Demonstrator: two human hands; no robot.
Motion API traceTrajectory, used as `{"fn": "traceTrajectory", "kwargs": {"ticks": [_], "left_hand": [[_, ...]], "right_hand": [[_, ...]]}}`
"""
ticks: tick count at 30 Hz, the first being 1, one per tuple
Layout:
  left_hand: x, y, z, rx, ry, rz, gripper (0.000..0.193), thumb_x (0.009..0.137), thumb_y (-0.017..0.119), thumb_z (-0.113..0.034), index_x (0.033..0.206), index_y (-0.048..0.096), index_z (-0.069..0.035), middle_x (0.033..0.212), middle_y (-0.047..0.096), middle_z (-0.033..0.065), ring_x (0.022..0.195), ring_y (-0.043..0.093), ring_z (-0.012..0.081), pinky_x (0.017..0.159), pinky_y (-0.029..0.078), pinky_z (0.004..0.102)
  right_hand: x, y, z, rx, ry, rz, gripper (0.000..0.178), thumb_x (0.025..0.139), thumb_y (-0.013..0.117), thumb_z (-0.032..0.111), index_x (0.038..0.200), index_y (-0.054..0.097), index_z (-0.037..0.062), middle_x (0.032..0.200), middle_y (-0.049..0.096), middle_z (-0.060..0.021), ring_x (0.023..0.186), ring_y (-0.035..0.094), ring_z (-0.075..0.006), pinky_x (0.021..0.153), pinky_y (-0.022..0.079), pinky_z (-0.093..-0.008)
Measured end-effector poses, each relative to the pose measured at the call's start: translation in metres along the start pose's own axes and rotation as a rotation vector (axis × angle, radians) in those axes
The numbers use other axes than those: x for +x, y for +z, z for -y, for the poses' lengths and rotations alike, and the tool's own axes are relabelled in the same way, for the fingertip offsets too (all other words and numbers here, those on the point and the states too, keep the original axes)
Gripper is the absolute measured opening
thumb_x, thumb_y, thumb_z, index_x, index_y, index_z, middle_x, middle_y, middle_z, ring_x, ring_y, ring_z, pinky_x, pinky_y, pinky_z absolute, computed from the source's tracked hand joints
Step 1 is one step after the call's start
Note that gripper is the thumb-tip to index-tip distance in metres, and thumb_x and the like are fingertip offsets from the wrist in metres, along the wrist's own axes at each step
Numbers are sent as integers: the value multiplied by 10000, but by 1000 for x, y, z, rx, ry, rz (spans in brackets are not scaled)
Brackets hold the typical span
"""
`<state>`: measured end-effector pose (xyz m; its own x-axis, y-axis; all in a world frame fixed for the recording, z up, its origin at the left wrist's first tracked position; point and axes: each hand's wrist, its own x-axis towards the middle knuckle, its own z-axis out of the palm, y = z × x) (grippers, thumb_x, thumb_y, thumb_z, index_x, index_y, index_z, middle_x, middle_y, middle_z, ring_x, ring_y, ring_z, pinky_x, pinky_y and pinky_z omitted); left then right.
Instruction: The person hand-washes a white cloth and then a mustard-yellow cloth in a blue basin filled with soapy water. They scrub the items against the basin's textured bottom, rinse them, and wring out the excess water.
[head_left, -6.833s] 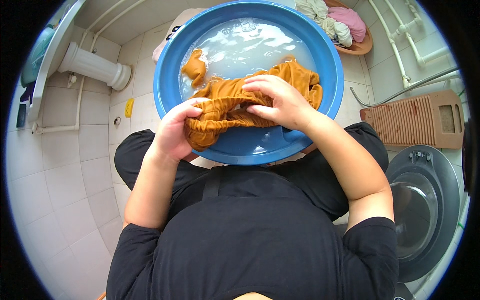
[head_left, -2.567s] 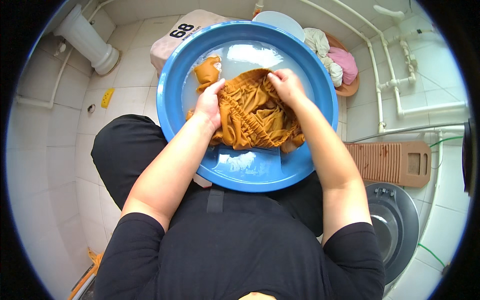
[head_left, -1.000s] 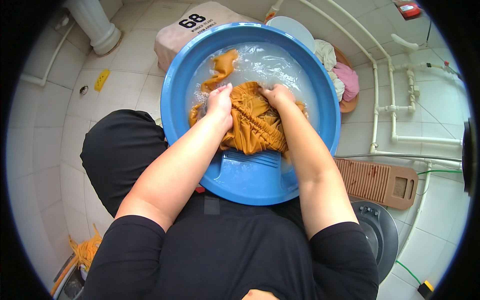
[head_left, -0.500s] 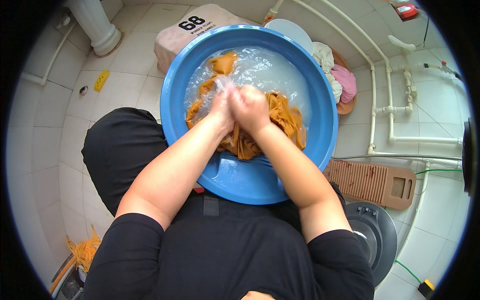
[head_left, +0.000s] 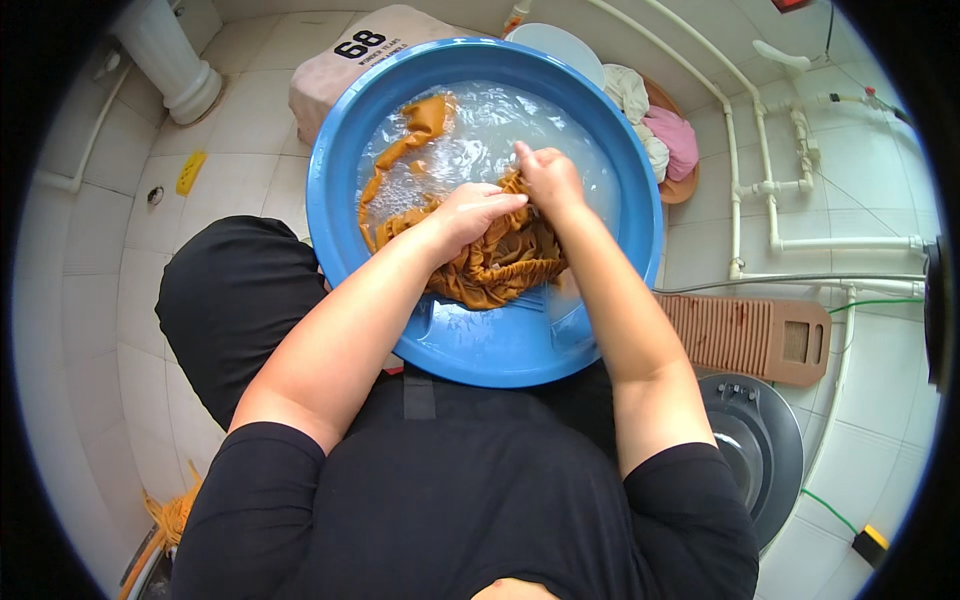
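Observation:
A mustard-brown garment (head_left: 500,262) lies wet and bunched in soapy water inside a big blue basin (head_left: 485,365). It has a gathered, elastic-looking edge towards me, and one long piece of it trails to the far left of the water. My left hand (head_left: 468,214) is closed on the bunched cloth near the basin's middle, its thumb pointing right and its fingers partly hidden. Just to the right and a little farther off, my right hand (head_left: 553,182) is closed round another part of the cloth. Ridges moulded in the basin show under the cloth's near side.
Right of the basin lie a brown washboard (head_left: 740,336) and a dark grey basin (head_left: 752,440). Beyond it stand an orange-brown tub (head_left: 684,188) with white and pink cloth, a pale round lid or basin (head_left: 556,50) and a beige cloth-covered thing (head_left: 330,85). White pipes (head_left: 735,200) run along the right wall.
My hands were pressed together over the cloth amid splashing; now they are apart, the right one farther right. The cloth has been spread between them and its gathered edge shows.

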<state>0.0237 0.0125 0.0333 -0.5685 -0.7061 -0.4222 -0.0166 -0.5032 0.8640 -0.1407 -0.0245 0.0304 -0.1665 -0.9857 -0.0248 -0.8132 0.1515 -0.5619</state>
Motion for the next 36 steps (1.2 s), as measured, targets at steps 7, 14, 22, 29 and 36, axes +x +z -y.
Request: {"fn": "traceTrajectory", "kwargs": {"ticks": [7,14,22,29,36], "left_hand": [[8,-9,4,-500,390,-249,253,805,620,-169,971,572,15,939,606,91,877,568,152,775,461,281],[10,-12,9,-766,159,-424,283,766,543,-19,1048,515,-21,967,560,101,899,540,174,761,480,325],[26,-22,30,-948,250,-505,316,753,462,-8,1056,548,1,980,577,113,903,557,209,827,460,330],[23,-16,16,-967,125,-428,274,795,613,-95,1026,525,24,976,583,130,872,586,230,788,491,370],[21,-9,13,-684,123,-693,245,812,547,-48,1050,499,-15,937,561,110,851,543,185,738,465,303]], "right_hand": [[-42,-33,-62,96,-192,156,371,789,645,381,752,567,20,723,555,-103,684,512,-187,653,427,-308],[-30,-68,-23,817,-286,222,143,782,615,95,750,481,58,815,562,-36,733,510,-113,679,435,-246],[53,25,-11,416,-88,-43,394,786,652,250,1041,471,10,908,588,-122,835,573,-224,767,458,-323],[54,19,-4,-403,160,455,652,660,628,635,1063,634,122,1081,627,-82,1028,582,-236,852,453,-347],[38,60,-1,444,-360,232,292,761,653,299,853,640,22,976,614,-128,894,595,-266,795,470,-338]]}}
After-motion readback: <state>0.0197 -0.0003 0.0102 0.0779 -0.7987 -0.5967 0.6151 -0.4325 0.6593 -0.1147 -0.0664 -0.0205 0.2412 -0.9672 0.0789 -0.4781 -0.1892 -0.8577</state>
